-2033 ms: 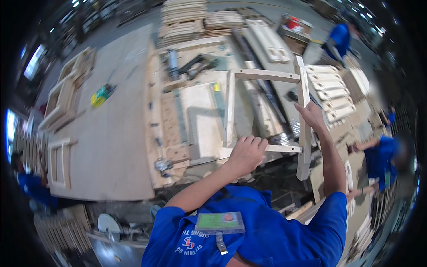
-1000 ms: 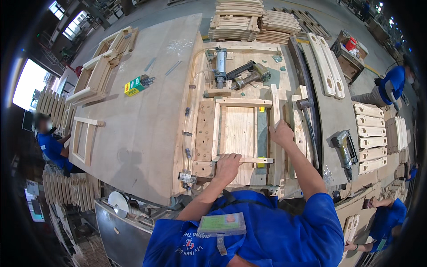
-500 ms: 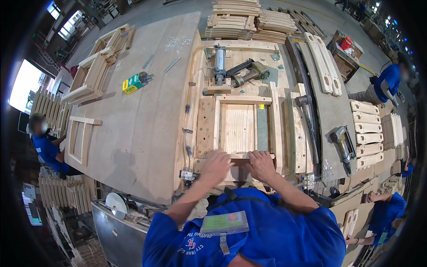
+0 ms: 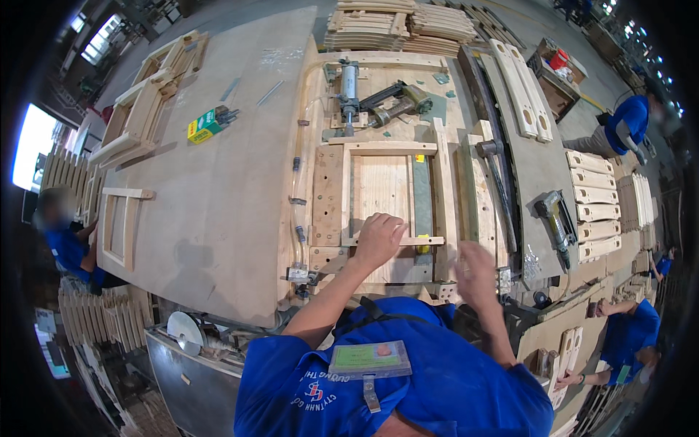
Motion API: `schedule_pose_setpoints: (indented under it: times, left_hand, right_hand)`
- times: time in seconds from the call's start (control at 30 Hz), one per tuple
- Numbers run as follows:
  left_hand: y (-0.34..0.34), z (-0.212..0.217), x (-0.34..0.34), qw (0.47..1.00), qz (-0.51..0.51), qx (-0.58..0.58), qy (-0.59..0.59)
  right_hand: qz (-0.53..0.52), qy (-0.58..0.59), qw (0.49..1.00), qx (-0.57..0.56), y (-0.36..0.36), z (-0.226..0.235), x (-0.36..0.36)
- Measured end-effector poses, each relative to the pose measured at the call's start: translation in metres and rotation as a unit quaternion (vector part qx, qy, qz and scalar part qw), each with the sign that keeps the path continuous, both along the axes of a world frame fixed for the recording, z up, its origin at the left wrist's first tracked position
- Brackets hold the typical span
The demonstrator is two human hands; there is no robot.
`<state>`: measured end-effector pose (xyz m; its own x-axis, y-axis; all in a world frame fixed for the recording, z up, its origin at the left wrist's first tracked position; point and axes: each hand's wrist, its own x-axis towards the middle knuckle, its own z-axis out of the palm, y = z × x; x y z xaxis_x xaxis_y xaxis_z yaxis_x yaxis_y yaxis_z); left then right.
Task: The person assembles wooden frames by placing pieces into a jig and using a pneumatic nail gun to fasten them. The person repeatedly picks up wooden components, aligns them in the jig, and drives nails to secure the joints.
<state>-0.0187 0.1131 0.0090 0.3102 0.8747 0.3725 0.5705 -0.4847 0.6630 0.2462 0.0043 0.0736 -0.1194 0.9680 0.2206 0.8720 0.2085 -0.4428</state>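
Note:
A small wooden frame [image 4: 393, 148] lies in the jig on the bench, with a long wooden post [image 4: 443, 197] along its right side. My left hand [image 4: 378, 242] is at the frame's near wooden rail [image 4: 422, 241], fingers curled over it and hiding its left part. To the right of that rail, my right hand [image 4: 477, 275] is lifted clear of the frame, its fingers smeared by motion. Beyond the frame lie a nail gun [image 4: 400, 108] and an air cylinder [image 4: 349, 95]. A hammer [image 4: 491, 148] rests on the jig's right side.
A second nail gun [image 4: 557, 227] lies on the right board. On the left tabletop are a green-yellow box [image 4: 209, 125] and an open wooden frame [image 4: 127, 227]. An air hose [image 4: 298, 171] runs along the jig's left edge. Other people in blue work at both sides.
My right hand has let go of the near rail and moved right. My left hand has shifted up and right, still at the rail. The rail now sits farther from my body.

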Motion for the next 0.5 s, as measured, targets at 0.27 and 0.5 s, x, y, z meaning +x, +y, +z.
schedule_pose_setpoints:
  times: [0.27,0.5]
  left_hand:
    - [0.012,-0.026,0.015,0.979,0.026,-0.182,0.089]
    - [0.016,-0.015,0.013,0.961,0.045,-0.242,0.130]
  right_hand:
    - [-0.204,-0.110,0.972,0.029,-0.071,-0.010,0.102]
    - [-0.167,-0.100,0.981,0.019,0.000,0.004,0.088]
